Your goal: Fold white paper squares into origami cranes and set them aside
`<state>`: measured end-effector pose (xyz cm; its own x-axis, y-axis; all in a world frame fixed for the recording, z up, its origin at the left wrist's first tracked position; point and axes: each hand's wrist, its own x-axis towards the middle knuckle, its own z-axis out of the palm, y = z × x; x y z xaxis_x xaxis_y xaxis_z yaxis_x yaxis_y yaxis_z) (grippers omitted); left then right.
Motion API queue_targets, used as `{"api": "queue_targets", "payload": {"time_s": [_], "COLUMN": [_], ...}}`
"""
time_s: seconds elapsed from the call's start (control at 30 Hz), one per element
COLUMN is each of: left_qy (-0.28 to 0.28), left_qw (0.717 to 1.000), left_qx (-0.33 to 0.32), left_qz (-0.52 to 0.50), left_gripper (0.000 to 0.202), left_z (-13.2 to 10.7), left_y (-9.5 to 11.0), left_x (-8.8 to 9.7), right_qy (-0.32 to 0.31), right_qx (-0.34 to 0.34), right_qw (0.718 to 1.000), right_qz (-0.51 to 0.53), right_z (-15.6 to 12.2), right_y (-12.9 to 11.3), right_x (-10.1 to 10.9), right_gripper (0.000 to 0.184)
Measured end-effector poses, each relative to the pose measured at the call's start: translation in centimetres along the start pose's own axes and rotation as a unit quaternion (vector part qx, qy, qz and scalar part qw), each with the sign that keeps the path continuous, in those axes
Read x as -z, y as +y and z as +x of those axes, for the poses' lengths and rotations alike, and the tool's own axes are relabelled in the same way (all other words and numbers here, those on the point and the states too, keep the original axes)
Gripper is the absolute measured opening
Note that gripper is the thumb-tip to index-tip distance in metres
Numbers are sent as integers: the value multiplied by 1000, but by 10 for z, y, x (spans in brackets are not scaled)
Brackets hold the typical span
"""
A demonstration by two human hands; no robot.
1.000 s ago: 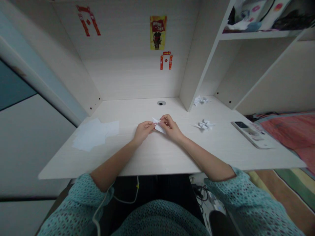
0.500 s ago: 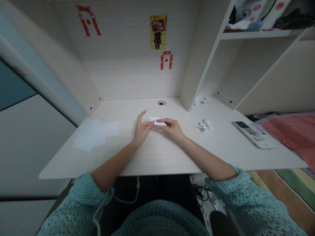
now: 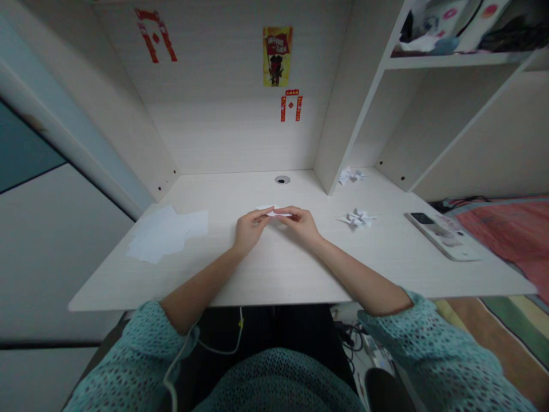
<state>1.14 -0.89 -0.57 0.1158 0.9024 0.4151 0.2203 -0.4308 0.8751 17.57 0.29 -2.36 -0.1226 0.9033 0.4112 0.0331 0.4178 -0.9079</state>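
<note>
A small folded piece of white paper is held just above the desk, partly hidden behind my fingers. My left hand pinches its left side between thumb and fingers. On the other side, my right hand grips it with thumb and forefinger, and the fingertips of both hands nearly meet in the middle. Loose white paper sheets lie overlapping to the left of my hands. To the right sits a cluster of folded white paper pieces, with a second cluster farther back by the divider.
A phone lies near the right end of the white desk. Behind my hands is a round cable hole. An upright divider rises at the back right. A white cable hangs below the front edge.
The raised left forefinger has come down onto the paper, and the left hand is now closed on it. The paper shows less of its face. The right hand is almost still.
</note>
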Motion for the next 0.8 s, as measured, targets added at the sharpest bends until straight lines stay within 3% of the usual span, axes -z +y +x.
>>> {"api": "queue_targets", "payload": {"time_s": [0.17, 0.47, 0.8], "left_qy": [-1, -30, -6], "left_qw": [999, 997, 998], "left_qx": [-15, 18, 22], "left_qz": [31, -69, -60], "left_gripper": [25, 24, 17], "left_z": [-1, 1, 2], "left_y": [2, 5, 10], "left_x": [1, 3, 6], "right_qy": [7, 47, 19], "right_qx": [-18, -19, -27], "right_qw": [1000, 999, 999], "right_qz": [17, 6, 12], "right_z": [1, -1, -2], "right_y": [1, -10, -18], "right_x": [0, 1, 2], "right_gripper": [21, 20, 19]}}
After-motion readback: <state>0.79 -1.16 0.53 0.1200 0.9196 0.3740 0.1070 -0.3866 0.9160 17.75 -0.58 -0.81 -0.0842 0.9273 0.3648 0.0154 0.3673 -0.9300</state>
